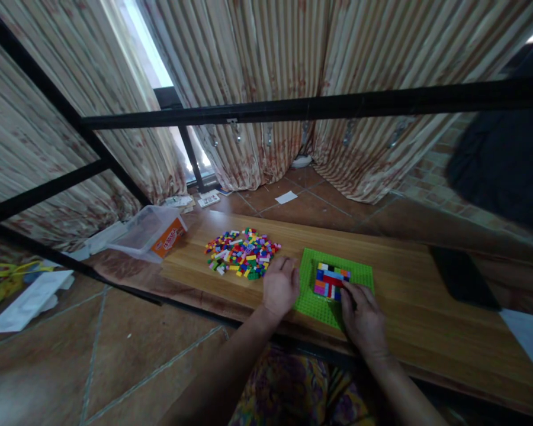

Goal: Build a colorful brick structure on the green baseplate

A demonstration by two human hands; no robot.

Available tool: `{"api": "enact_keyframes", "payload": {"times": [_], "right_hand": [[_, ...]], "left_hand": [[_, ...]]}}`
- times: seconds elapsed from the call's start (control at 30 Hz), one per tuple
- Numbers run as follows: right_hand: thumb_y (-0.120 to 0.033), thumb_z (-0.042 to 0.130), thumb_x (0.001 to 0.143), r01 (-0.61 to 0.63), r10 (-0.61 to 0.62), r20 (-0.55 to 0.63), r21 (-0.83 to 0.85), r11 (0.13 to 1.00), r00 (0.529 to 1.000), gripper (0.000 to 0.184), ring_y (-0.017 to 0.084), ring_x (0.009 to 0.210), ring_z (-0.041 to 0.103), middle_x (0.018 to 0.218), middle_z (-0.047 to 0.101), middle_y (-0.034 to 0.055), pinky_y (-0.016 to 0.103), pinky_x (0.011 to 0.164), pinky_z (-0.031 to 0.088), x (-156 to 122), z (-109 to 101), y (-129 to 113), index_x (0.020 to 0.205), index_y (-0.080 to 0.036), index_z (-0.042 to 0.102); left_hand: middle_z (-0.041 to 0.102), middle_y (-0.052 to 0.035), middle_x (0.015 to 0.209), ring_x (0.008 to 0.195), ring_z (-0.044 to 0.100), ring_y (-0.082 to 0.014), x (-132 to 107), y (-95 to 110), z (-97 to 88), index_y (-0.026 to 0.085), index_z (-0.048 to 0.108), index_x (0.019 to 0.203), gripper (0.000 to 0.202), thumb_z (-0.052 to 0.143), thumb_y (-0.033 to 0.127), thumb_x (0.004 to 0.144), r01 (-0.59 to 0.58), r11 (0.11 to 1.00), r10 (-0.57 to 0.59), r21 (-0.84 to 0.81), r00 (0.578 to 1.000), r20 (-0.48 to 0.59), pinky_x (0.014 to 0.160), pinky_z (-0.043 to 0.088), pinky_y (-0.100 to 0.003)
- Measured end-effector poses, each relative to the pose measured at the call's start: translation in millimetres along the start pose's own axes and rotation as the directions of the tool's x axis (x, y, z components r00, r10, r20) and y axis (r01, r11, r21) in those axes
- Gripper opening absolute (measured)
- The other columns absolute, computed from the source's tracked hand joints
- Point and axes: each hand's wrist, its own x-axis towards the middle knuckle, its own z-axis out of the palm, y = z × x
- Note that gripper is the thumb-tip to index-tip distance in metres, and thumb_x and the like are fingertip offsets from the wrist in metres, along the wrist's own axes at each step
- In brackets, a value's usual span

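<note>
Near loose bricks (249, 254), an orange-labelled clear box (169, 238)

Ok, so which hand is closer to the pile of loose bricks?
Left. The left hand is close beside the pile of loose bricks, at its near right edge; the right hand is farther off, at the built block on the green baseplate.

Striped, floor-length curtains (270, 53) behind a black metal frame (293, 109), daylight entering through a narrow window strip (148, 44) at left, brown tiled floor (137, 349) with pale joints, wooden tabletop (408, 290) in foreground.
</note>
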Motion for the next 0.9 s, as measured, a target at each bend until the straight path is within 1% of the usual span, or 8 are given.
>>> {"api": "enact_keyframes", "payload": {"times": [0.07, 0.13, 0.23, 0.33, 0.47, 0.57, 0.7, 0.9], "right_hand": [[-0.033, 0.046, 0.096, -0.005, 0.005, -0.01, 0.006, 1.0, 1.0, 0.027, 0.023, 0.091, 0.064, 0.1, 0.066, 0.0111, 0.04, 0.086, 0.054, -0.2, -0.2, 0.6, 0.11, -0.02, 0.066], [-0.033, 0.046, 0.096, -0.013, 0.013, -0.009, 0.007, 1.0, 1.0, 0.027, 0.023, 0.09, 0.064, 0.099, 0.066, 0.0114, 0.04, 0.085, 0.054, -0.6, 0.1, 1.6, 0.107, -0.019, 0.067], [-0.035, 0.045, 0.096, -0.032, 0.032, 0.004, 0.01, 0.999, 0.999, 0.029, 0.023, 0.091, 0.064, 0.1, 0.067, 0.0116, 0.04, 0.086, 0.054, -1.3, 1.0, 2.5, 0.105, -0.02, 0.068], [-0.035, 0.045, 0.096, -0.051, 0.051, -0.012, 0.021, 0.999, 0.999, 0.029, 0.023, 0.092, 0.064, 0.101, 0.066, 0.0117, 0.041, 0.087, 0.054, -1.1, 1.3, 1.2, 0.104, -0.02, 0.068], [-0.033, 0.045, 0.097, -0.082, 0.083, -0.021, 0.041, 0.996, 0.996, 0.028, 0.021, 0.088, 0.064, 0.097, 0.066, 0.0107, 0.039, 0.083, 0.055, 1.3, -0.6, -2.3, 0.103, -0.02, 0.068], [-0.032, 0.045, 0.097, -0.103, 0.104, -0.018, 0.047, 0.994, 0.994, 0.027, 0.021, 0.087, 0.064, 0.095, 0.066, 0.0106, 0.039, 0.083, 0.054, 3.2, -2.9, -4.1, 0.102, -0.019, 0.069], [-0.031, 0.046, 0.097, -0.119, 0.119, -0.004, 0.064, 0.991, 0.993, 0.027, 0.021, 0.088, 0.064, 0.096, 0.066, 0.0109, 0.039, 0.085, 0.054, 4.2, -4.9, -4.9, 0.102, -0.018, 0.068], [-0.031, 0.045, 0.097, -0.128, 0.128, -0.001, 0.073, 0.989, 0.992, 0.027, 0.021, 0.088, 0.064, 0.096, 0.067, 0.0106, 0.039, 0.084, 0.054, 4.5, -5.5, -5.5, 0.101, -0.018, 0.068]], "left_hand": [[0.067, -0.0098, 0.107, 0.101, 0.061, -0.0217, 16.9, -31.4, -25.2, 0.019, 0.066, 0.109, 0.027, 0.048, 0.018, 0.088, 0.097, 0.993, -0.092, 0.064, 0.993, -0.075, 0.093, 0.049, -0.037], [0.067, -0.0105, 0.107, 0.102, 0.061, -0.0235, 35.8, -67.0, -50.8, 0.019, 0.068, 0.106, 0.03, 0.049, 0.014, 0.084, 0.193, 0.965, -0.179, 0.178, 0.98, -0.092, 0.094, 0.047, -0.038], [0.069, -0.0102, 0.107, 0.1, 0.061, -0.0246, 60.1, -114.4, -79.6, 0.021, 0.071, 0.106, 0.035, 0.049, 0.013, 0.081, 0.255, 0.879, -0.309, 0.403, 0.948, 0.074, 0.093, 0.046, -0.037], [0.07, -0.0085, 0.11, 0.103, 0.06, -0.0248, 75.1, -143.6, -89.3, 0.024, 0.072, 0.108, 0.038, 0.048, 0.014, 0.079, 0.221, 0.815, -0.387, 0.535, 0.896, 0.219, 0.091, 0.046, -0.034], [0.07, -0.0062, 0.113, 0.107, 0.058, -0.0255, 84.7, -159.6, -82.7, 0.027, 0.071, 0.113, 0.042, 0.051, 0.018, 0.077, 0.108, 0.814, -0.367, 0.571, 0.857, 0.361, 0.089, 0.045, -0.033], [0.07, -0.0071, 0.114, 0.107, 0.059, -0.0262, 89.5, -163.2, -78.9, 0.027, 0.07, 0.116, 0.043, 0.052, 0.021, 0.077, 0.044, 0.82, -0.337, 0.57, 0.843, 0.42, 0.088, 0.045, -0.033], [0.072, -0.0065, 0.108, 0.105, 0.06, -0.0258, 96.1, -162.6, -81.6, 0.027, 0.071, 0.113, 0.041, 0.055, 0.021, 0.075, -0.007, 0.812, -0.324, 0.584, 0.826, 0.461, 0.089, 0.044, -0.032], [0.073, -0.0065, 0.099, 0.101, 0.061, -0.0254, 99.6, -162.9, -79.8, 0.026, 0.07, 0.106, 0.031, 0.056, 0.031, 0.08, -0.006, 0.808, -0.346, 0.589, 0.805, 0.483, 0.087, 0.043, -0.032]]}}
